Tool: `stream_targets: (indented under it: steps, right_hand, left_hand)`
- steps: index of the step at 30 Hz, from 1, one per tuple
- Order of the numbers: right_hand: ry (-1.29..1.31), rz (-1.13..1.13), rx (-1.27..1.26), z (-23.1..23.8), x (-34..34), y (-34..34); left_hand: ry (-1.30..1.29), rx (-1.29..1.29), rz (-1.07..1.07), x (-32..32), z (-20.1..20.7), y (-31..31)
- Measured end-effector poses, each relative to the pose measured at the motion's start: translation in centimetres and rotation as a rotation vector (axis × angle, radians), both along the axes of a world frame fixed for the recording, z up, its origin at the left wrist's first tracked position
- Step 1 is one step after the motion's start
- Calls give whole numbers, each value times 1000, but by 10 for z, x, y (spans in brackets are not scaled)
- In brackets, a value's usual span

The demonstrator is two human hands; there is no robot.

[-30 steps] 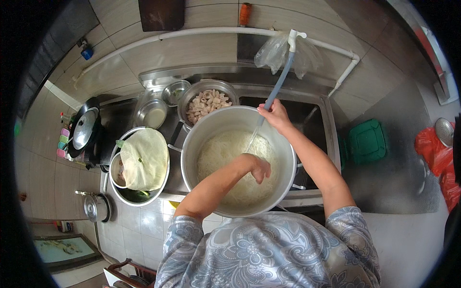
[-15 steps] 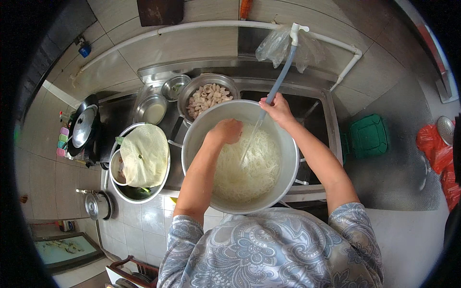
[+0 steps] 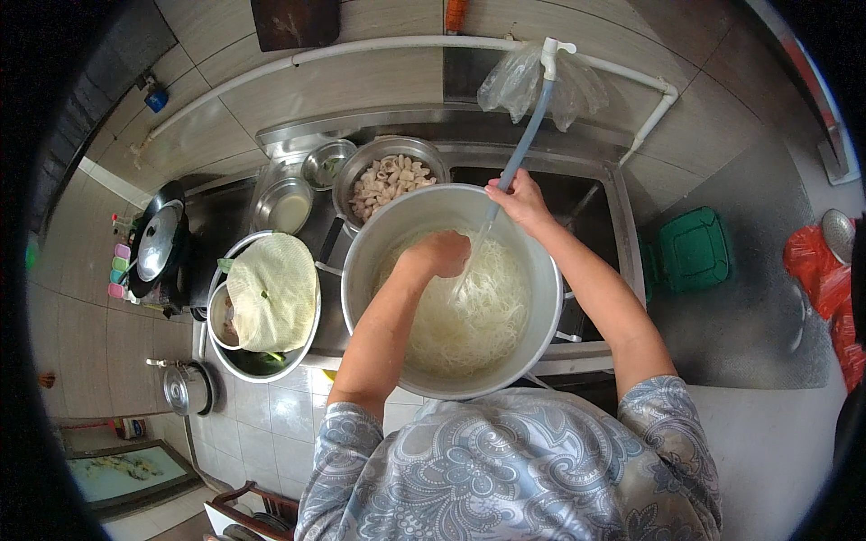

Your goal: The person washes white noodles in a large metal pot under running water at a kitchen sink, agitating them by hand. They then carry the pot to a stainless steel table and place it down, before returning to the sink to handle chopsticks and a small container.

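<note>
A large metal pot [image 3: 544,298] stands in front of me, holding thin white noodles [image 3: 478,325] in cloudy water. My left hand [image 3: 444,253] is inside the pot over the noodles with its fingers curled closed; what they hold, if anything, is hidden. My right hand [image 3: 523,199] grips a grey-blue hose [image 3: 528,135] above the pot's far right rim. The hose runs down from a white tap [image 3: 550,56] on the wall. From its lower end, a clear stream falls onto the noodles beside my left hand.
Behind the pot sits a metal bowl of pale chopped pieces [image 3: 390,187], with small metal bowls [image 3: 284,206] alongside. At left, a basin holds greens and a pale mesh cloth [image 3: 272,293]. A lidded wok [image 3: 158,242] stands farther left; a green bin [image 3: 693,251] is at right.
My left hand has shifted right and slightly toward me inside the pot, closer to the water stream. My right hand keeps its hold on the hose.
</note>
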State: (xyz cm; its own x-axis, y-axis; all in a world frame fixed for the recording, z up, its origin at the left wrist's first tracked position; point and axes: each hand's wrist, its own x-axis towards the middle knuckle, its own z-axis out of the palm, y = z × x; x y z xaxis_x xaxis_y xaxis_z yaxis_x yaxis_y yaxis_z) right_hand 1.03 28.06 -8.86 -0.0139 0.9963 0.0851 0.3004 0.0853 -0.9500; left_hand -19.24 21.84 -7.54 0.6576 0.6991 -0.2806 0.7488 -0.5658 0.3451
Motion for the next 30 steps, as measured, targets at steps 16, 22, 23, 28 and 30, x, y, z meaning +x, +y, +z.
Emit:
stream_targets:
  steps: [16, 22, 23, 28, 30]
  right_hand:
    - [-38, 26, -82, 13, -1, -5]
    - [-17, 36, -95, 15, -2, -6]
    - [-14, 34, -100, 14, -2, -5]
    - [-18, 35, -80, 11, -2, -4]
    - [-29, 31, -69, 10, -1, -4]
  left_hand:
    - [45, 0, -70, 6, -1, -2]
    - [128, -62, -31, 13, 8, -8]
    - [92, -89, -72, 15, 7, -9]
    - [-7, -162, -347, 32, -8, -20]
    - [-18, -232, -373, 41, -14, -32]
